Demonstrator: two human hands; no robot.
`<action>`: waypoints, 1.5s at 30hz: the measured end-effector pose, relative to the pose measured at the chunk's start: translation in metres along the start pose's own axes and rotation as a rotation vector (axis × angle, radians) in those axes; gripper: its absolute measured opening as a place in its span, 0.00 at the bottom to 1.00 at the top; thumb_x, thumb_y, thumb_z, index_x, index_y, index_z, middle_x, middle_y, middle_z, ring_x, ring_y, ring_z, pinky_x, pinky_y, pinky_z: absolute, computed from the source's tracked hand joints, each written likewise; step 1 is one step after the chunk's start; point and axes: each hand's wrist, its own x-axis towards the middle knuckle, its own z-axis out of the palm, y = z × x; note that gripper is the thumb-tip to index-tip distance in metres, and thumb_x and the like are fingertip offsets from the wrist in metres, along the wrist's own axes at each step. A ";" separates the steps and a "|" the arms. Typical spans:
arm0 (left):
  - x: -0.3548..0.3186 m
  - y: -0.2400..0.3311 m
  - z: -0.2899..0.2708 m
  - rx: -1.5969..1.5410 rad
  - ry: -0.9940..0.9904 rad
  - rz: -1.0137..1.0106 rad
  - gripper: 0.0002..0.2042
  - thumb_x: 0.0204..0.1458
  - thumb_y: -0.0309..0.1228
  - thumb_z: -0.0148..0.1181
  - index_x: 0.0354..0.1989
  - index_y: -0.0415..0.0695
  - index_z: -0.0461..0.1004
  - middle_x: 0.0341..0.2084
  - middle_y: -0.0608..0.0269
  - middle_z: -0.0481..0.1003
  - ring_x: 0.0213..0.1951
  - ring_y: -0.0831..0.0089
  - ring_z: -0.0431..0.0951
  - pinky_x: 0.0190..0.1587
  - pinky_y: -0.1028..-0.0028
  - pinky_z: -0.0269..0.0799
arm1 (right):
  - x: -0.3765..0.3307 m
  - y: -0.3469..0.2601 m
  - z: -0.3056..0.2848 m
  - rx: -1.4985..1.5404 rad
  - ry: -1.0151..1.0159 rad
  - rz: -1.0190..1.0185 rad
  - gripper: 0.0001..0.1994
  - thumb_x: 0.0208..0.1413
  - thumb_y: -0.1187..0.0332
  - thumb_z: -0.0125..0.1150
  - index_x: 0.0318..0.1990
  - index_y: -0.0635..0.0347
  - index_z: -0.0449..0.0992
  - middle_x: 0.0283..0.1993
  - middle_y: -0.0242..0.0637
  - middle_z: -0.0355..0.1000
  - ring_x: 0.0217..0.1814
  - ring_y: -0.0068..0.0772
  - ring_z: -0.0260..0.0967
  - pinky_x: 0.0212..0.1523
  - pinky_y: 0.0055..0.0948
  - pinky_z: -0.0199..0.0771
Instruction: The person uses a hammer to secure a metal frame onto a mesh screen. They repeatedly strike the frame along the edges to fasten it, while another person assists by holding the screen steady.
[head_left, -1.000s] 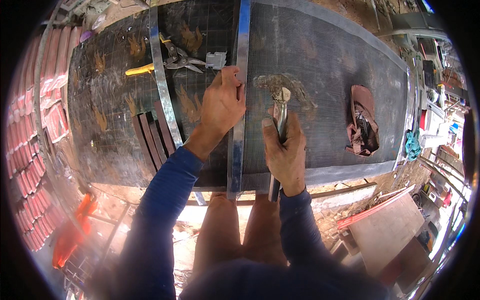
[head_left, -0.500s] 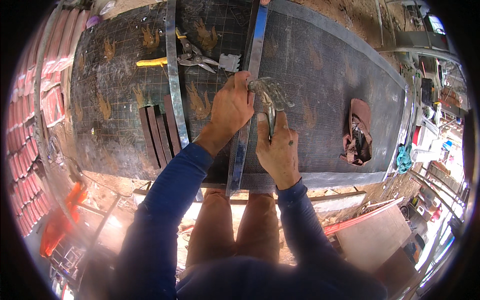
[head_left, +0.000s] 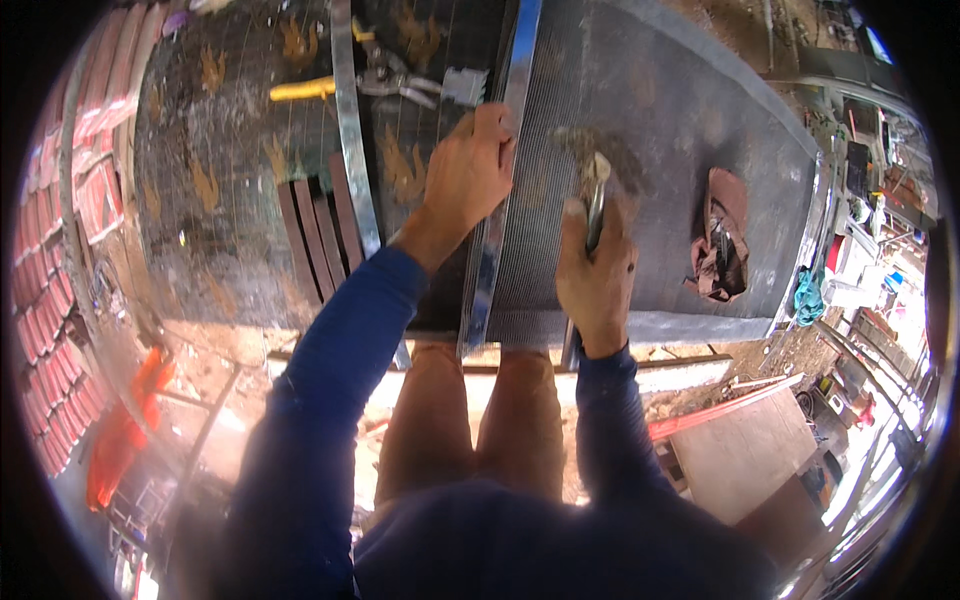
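My right hand (head_left: 600,280) is closed round the handle of a hammer (head_left: 597,185), raised over the fine dark mesh (head_left: 545,250); its head is smeared by motion. My left hand (head_left: 468,170) rests at the left edge of a shiny metal bar (head_left: 487,260), thumb and fingers pinched together. What they pinch, if anything, is hidden. Just beyond the left fingers lies a small grey toothed piece (head_left: 465,87). Beside it are metal snips (head_left: 400,85) with yellow on the handles.
A second metal bar (head_left: 352,150) crosses the worn dark tabletop (head_left: 240,260). Several brown strips (head_left: 318,240) lie left of that bar. A crumpled brown cap (head_left: 722,235) sits on the mesh side at right. Reddish stacked tiles (head_left: 60,330) stand at far left.
My right hand has swung the hammer to the right, away from the metal bar and my left fingers. The left hand stays pinched by the bar. The whole view has shifted slightly.
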 end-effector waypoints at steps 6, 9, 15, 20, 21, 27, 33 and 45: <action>0.000 0.001 0.004 0.000 0.002 0.024 0.22 0.59 0.22 0.73 0.61 0.42 0.73 0.39 0.54 0.83 0.42 0.47 0.88 0.41 0.54 0.84 | -0.013 0.011 0.004 -0.059 0.139 -0.032 0.13 0.76 0.63 0.63 0.44 0.65 0.73 0.23 0.49 0.70 0.18 0.40 0.72 0.23 0.41 0.68; -0.002 0.003 0.002 -0.019 -0.001 0.022 0.22 0.58 0.22 0.73 0.61 0.42 0.73 0.40 0.53 0.83 0.42 0.47 0.87 0.41 0.53 0.84 | -0.015 0.007 0.004 0.004 0.060 0.037 0.13 0.75 0.63 0.64 0.44 0.66 0.73 0.24 0.52 0.72 0.19 0.49 0.75 0.23 0.44 0.70; -0.001 -0.002 -0.001 0.029 -0.029 0.024 0.21 0.60 0.24 0.73 0.59 0.42 0.74 0.41 0.53 0.84 0.42 0.47 0.87 0.43 0.54 0.85 | -0.013 -0.007 0.014 0.004 0.181 -0.174 0.19 0.78 0.55 0.63 0.41 0.64 0.72 0.19 0.44 0.66 0.16 0.35 0.63 0.20 0.40 0.62; 0.000 0.000 -0.003 -0.001 -0.054 -0.061 0.21 0.58 0.24 0.73 0.59 0.43 0.74 0.42 0.54 0.84 0.44 0.47 0.88 0.46 0.53 0.85 | -0.004 -0.025 0.012 0.077 0.023 -0.052 0.14 0.75 0.63 0.66 0.43 0.65 0.73 0.24 0.51 0.74 0.21 0.52 0.76 0.23 0.43 0.71; 0.000 0.001 -0.002 0.004 -0.054 -0.063 0.21 0.58 0.24 0.73 0.59 0.43 0.74 0.42 0.54 0.84 0.45 0.47 0.88 0.46 0.53 0.85 | 0.000 -0.025 0.014 0.069 -0.007 -0.014 0.12 0.73 0.66 0.67 0.45 0.66 0.74 0.26 0.54 0.78 0.24 0.60 0.80 0.24 0.45 0.75; -0.003 0.006 -0.004 0.056 -0.045 -0.054 0.22 0.58 0.24 0.73 0.60 0.43 0.73 0.43 0.54 0.84 0.44 0.47 0.88 0.45 0.53 0.85 | 0.006 -0.013 0.028 0.064 -0.063 -0.042 0.10 0.73 0.67 0.66 0.47 0.66 0.75 0.27 0.52 0.78 0.24 0.57 0.81 0.25 0.46 0.76; -0.003 0.002 -0.005 0.025 -0.057 -0.079 0.24 0.57 0.24 0.73 0.61 0.43 0.73 0.44 0.51 0.84 0.45 0.47 0.88 0.46 0.52 0.85 | -0.001 -0.034 0.010 0.000 0.171 -0.341 0.14 0.72 0.68 0.66 0.56 0.68 0.78 0.30 0.51 0.81 0.26 0.58 0.82 0.27 0.45 0.79; -0.001 0.006 -0.001 0.072 -0.078 -0.095 0.20 0.60 0.25 0.70 0.60 0.42 0.73 0.45 0.50 0.84 0.45 0.45 0.87 0.45 0.51 0.84 | 0.004 -0.025 0.007 -0.055 0.075 -0.240 0.12 0.70 0.72 0.67 0.53 0.72 0.78 0.38 0.58 0.84 0.36 0.60 0.86 0.34 0.46 0.83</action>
